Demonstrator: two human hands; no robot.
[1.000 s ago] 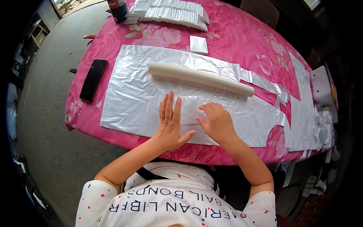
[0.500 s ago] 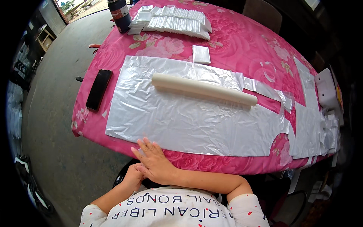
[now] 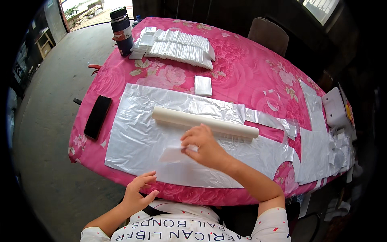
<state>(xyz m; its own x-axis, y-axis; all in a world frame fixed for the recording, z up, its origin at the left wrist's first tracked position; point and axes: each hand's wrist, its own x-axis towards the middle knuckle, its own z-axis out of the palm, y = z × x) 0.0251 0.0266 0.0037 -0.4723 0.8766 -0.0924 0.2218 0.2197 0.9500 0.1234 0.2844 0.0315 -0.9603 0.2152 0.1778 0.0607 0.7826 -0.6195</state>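
Note:
My right hand (image 3: 206, 148) pinches a small folded white plastic packet (image 3: 171, 154), blurred by motion, above a plastic sheet. At the table's near edge my left hand (image 3: 139, 191) is empty, its fingers apart. The silvery-white sheet (image 3: 137, 149) lies flat and creased, with handle-like strips at its right end. Across it rests a pale, smooth tube (image 3: 205, 122), just beyond my right hand. Farther back, a folded white square packet (image 3: 202, 86) lies by itself on the pink cloth.
Rows of folded white packets (image 3: 177, 48) stand at the back beside a dark bottle (image 3: 122, 32). A black phone (image 3: 98, 117) lies left on the flowered tablecloth (image 3: 238, 60). More plastic sheets (image 3: 316, 153) and a white holder (image 3: 335, 108) occupy the right end.
My hands have parted. The right one has moved forward and right over the sheet with the folded packet; the left has opened near the table edge. The view has tilted upward.

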